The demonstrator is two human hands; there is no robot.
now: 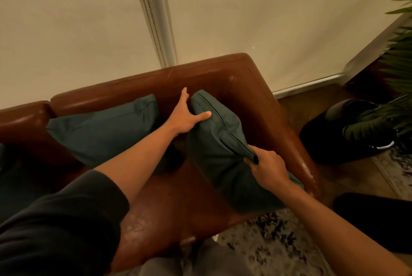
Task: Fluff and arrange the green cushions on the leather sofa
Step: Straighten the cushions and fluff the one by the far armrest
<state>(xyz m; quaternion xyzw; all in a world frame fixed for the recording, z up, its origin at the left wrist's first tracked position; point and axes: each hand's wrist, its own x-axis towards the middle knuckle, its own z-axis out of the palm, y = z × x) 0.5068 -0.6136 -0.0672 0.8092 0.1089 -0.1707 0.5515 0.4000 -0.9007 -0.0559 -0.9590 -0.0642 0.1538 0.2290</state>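
Observation:
A brown leather sofa [223, 70] fills the middle of the view. One green cushion [218, 148] stands on edge at the sofa's right end, leaning against the armrest. My right hand [267, 166] pinches its near top corner. My left hand [187, 115] presses flat against the cushion's far left side, fingers straight and thumb lying on the fabric. A second green cushion [104, 128] leans on the backrest to the left, partly hidden by my left forearm.
Pale roller blinds with a bead chain [153, 19] hang behind the sofa. A dark round pot [343, 133] with a leafy plant [399, 57] stands at the right. A patterned rug [274, 240] lies in front. A dark object [374, 220] sits at lower right.

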